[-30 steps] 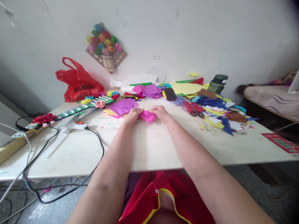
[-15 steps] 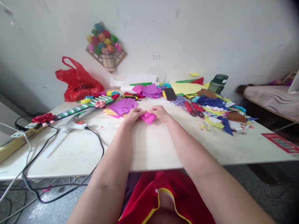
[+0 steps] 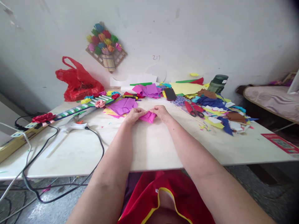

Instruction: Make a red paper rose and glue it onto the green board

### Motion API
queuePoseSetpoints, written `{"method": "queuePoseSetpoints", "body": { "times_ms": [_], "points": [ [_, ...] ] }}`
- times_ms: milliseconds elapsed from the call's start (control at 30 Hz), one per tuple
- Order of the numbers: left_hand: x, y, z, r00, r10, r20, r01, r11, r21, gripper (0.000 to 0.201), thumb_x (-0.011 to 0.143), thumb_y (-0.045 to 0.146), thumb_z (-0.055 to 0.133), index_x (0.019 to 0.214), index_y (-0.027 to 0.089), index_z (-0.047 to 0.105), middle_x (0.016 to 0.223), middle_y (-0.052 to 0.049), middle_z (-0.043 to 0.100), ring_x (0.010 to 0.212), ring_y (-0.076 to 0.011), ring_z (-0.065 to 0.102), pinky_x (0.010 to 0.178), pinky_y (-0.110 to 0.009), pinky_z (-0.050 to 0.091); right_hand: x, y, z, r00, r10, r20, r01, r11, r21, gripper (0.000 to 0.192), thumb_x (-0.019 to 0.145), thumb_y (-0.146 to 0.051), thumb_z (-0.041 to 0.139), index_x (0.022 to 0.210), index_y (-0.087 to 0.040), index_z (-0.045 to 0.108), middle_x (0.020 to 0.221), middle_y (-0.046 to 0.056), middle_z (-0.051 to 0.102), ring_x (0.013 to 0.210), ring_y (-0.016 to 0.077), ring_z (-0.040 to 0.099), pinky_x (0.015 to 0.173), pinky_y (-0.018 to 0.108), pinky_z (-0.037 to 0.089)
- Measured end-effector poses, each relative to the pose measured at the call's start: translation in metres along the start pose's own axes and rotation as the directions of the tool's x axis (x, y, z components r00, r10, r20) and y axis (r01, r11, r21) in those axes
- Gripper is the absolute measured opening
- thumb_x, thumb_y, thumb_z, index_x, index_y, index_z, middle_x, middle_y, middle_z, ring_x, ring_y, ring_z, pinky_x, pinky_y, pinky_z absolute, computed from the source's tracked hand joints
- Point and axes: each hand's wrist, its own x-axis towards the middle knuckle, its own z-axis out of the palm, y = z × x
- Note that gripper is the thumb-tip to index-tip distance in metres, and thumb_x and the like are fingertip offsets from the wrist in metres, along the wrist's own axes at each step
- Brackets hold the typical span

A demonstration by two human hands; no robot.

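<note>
A folded piece of magenta paper (image 3: 149, 117) is held just above the white table in front of me. My left hand (image 3: 135, 114) pinches its left upper edge, and my right hand (image 3: 161, 112) pinches the right upper edge. The fingertips of both hands almost meet at the top, covering part of the fold. Just left of my left hand lies a stack of purple and yellow paper sheets (image 3: 122, 105). Behind my hands, more purple sheets (image 3: 150, 91) lie on the table.
A glue gun (image 3: 72, 126) with a black cord lies at left, near a red plastic bag (image 3: 78, 82) and a strip bearing paper flowers (image 3: 81, 109). To the right are black-handled scissors (image 3: 196, 113), a phone (image 3: 170, 94), coloured scraps (image 3: 215, 109) and a green bottle (image 3: 218, 84).
The lower point of the magenta paper has turned slightly, so its bottom edge looks flatter and less pointed. Both hands have stayed nearly in place.
</note>
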Motion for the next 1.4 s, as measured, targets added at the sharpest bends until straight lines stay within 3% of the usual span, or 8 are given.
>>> {"method": "queuePoseSetpoints", "body": {
  "times_ms": [167, 367, 533, 700, 900, 1067, 1167, 1400],
  "points": [
    [0.000, 0.002, 0.001, 0.999, 0.014, 0.046, -0.016, 0.999, 0.037, 0.037, 0.058, 0.045, 0.077, 0.065, 0.013, 0.062, 0.053, 0.002, 0.052, 0.048, -0.0067, 0.040, 0.046, -0.021, 0.026, -0.001, -0.001, 0.001, 0.998, -0.034, 0.057, 0.033, 0.999, 0.013, 0.031, 0.054, -0.037, 0.079, 0.056, -0.014, 0.058, 0.045, -0.004, 0.051, 0.044, 0.0072, 0.044, 0.046, 0.021, 0.037],
    [0.003, 0.000, 0.004, 0.999, 0.044, -0.015, -0.044, 0.999, -0.005, 0.035, 0.059, 0.043, 0.076, 0.068, 0.014, 0.059, 0.057, 0.002, 0.053, 0.051, -0.0073, 0.043, 0.048, -0.020, 0.029, 0.004, 0.004, 0.000, 1.000, 0.014, -0.017, -0.013, 0.996, 0.083, 0.037, 0.055, -0.044, 0.077, 0.055, -0.016, 0.053, 0.046, -0.004, 0.052, 0.044, 0.0090, 0.047, 0.043, 0.022, 0.038],
    [-0.001, 0.004, 0.007, 0.998, 0.004, 0.059, 0.000, 0.998, -0.069, 0.037, 0.055, 0.040, 0.080, 0.072, 0.014, 0.060, 0.059, 0.001, 0.057, 0.052, -0.0076, 0.047, 0.050, -0.020, 0.032, 0.003, 0.004, 0.001, 1.000, -0.030, 0.010, 0.029, 0.996, 0.083, 0.036, 0.055, -0.045, 0.076, 0.057, -0.016, 0.056, 0.049, -0.004, 0.052, 0.046, 0.0088, 0.046, 0.046, 0.023, 0.039],
    [-0.004, 0.006, 0.007, 0.991, -0.043, 0.126, 0.048, 0.998, -0.043, 0.034, 0.053, 0.037, 0.081, 0.064, 0.013, 0.059, 0.052, 0.003, 0.051, 0.044, -0.0053, 0.040, 0.043, -0.020, 0.026, -0.001, 0.001, 0.003, 0.996, -0.085, 0.040, 0.084, 0.996, 0.038, 0.037, 0.057, -0.047, 0.074, 0.055, -0.016, 0.054, 0.047, -0.005, 0.047, 0.046, 0.0072, 0.041, 0.047, 0.022, 0.035],
    [0.003, 0.002, 0.008, 0.999, -0.002, -0.049, -0.010, 0.971, -0.239, 0.042, 0.050, 0.040, 0.083, 0.073, 0.015, 0.057, 0.059, 0.002, 0.059, 0.050, -0.0083, 0.051, 0.048, -0.020, 0.036, 0.002, 0.001, 0.000, 1.000, 0.024, 0.002, -0.024, 0.985, 0.173, 0.045, 0.065, -0.060, 0.066, 0.070, -0.016, 0.060, 0.061, 0.001, 0.059, 0.053, 0.0112, 0.053, 0.044, 0.022, 0.040],
    [0.007, 0.004, 0.008, 0.976, 0.046, -0.213, -0.117, 0.934, -0.336, 0.041, 0.052, 0.041, 0.082, 0.065, 0.016, 0.051, 0.057, 0.003, 0.057, 0.051, -0.0072, 0.050, 0.050, -0.020, 0.038, 0.003, 0.001, 0.002, 0.995, 0.076, 0.071, -0.089, 0.976, 0.198, 0.041, 0.063, -0.053, 0.071, 0.072, -0.015, 0.060, 0.073, 0.005, 0.065, 0.057, 0.0112, 0.056, 0.044, 0.022, 0.044],
    [0.007, 0.005, 0.008, 0.968, 0.042, -0.246, -0.128, 0.930, -0.345, 0.040, 0.056, 0.041, 0.081, 0.066, 0.016, 0.050, 0.056, 0.004, 0.056, 0.051, -0.0072, 0.050, 0.051, -0.020, 0.038, 0.003, 0.003, 0.004, 0.993, 0.086, 0.079, -0.099, 0.978, 0.183, 0.036, 0.062, -0.046, 0.075, 0.075, -0.015, 0.061, 0.080, 0.005, 0.067, 0.060, 0.0106, 0.057, 0.045, 0.020, 0.045],
    [0.011, -0.001, 0.012, 0.970, 0.094, -0.223, -0.175, 0.909, -0.377, 0.042, 0.056, 0.044, 0.080, 0.072, 0.017, 0.051, 0.061, 0.004, 0.058, 0.052, -0.0074, 0.052, 0.052, -0.020, 0.040, -0.002, 0.004, 0.015, 0.981, 0.122, 0.150, -0.143, 0.981, 0.134, 0.026, 0.061, -0.033, 0.077, 0.075, -0.014, 0.065, 0.068, 0.002, 0.066, 0.059, 0.0111, 0.058, 0.047, 0.020, 0.045]
  ]
}}
